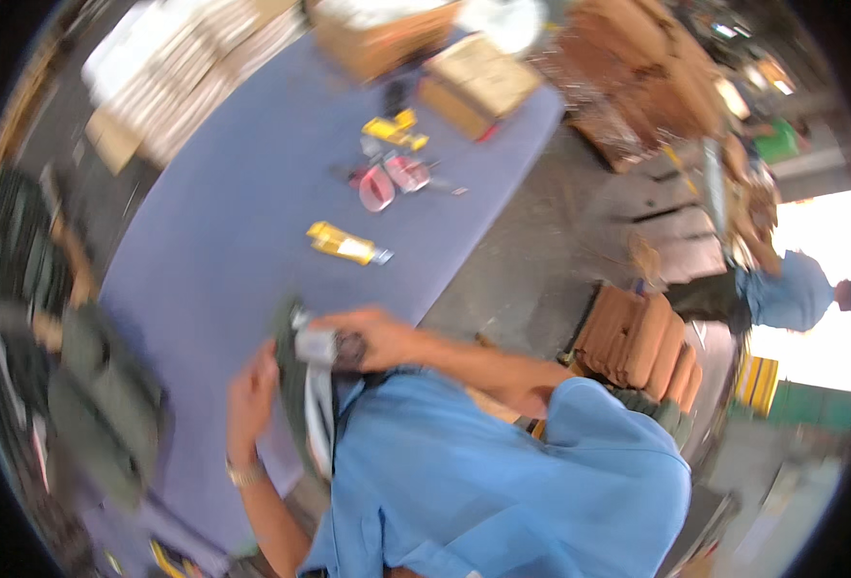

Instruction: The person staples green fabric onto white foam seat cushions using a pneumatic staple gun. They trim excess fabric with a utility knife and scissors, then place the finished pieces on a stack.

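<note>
Close to my body, a dark green folded piece (pixel 292 385), which looks like cloth, hangs at the table's near edge with a white strip along it. My right hand (pixel 382 337) is closed around a small grey-and-black device (pixel 324 349) pressed near the top of this piece; its exact kind is blurred. My left hand (pixel 254 390), with a band on its wrist, has its fingers bent together at the piece's left edge. Whether those fingers grip the cloth is smeared by motion.
On the blue-grey table (pixel 223 202) lie a yellow tube-shaped item (pixel 348 246), red-and-clear round items (pixel 392 181) and a cardboard box (pixel 478 82). Dark green stacks (pixel 103 395) stand at left, brown folded stacks (pixel 633 342) at right. Another person (pixel 792 289) is far right.
</note>
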Available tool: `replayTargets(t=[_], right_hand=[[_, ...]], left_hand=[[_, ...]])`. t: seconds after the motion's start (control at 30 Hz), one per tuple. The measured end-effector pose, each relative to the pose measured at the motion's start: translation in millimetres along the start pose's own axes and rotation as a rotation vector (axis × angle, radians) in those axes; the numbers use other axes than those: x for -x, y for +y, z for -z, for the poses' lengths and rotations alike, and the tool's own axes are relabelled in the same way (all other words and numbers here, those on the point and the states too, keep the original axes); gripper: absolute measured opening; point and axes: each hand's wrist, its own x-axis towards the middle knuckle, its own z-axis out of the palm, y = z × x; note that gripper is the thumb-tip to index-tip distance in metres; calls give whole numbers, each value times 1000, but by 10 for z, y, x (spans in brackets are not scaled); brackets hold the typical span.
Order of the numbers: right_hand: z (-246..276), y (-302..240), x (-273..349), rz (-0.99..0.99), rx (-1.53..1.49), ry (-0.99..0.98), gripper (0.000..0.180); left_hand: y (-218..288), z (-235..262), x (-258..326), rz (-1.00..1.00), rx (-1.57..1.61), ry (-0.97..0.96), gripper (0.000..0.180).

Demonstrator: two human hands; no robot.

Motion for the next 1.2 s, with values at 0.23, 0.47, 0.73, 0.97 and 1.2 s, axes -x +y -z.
replayTargets(t=[0.23,0.47,0.73,0.97,1.2], right_hand=[[-84,-68,-49,-156,-144,-14,61],[-85,-30,-31,-156,-152,-11,58],[-61,-147,-68,-205,-64,-12,53],[-35,-221,-67,-247,-73,-56,54],[26,-251,-130,-265,-30,-152,59]], left_hand=[[-838,-455,-593,2,368,118,63],[-474,-562,-204,-82,90,143,66],[-133,-759,-19,6,-290,324,79],[-162,-777,-40,-3,-390,395,77],[-157,-795,-27,-9,-383,419,79]])
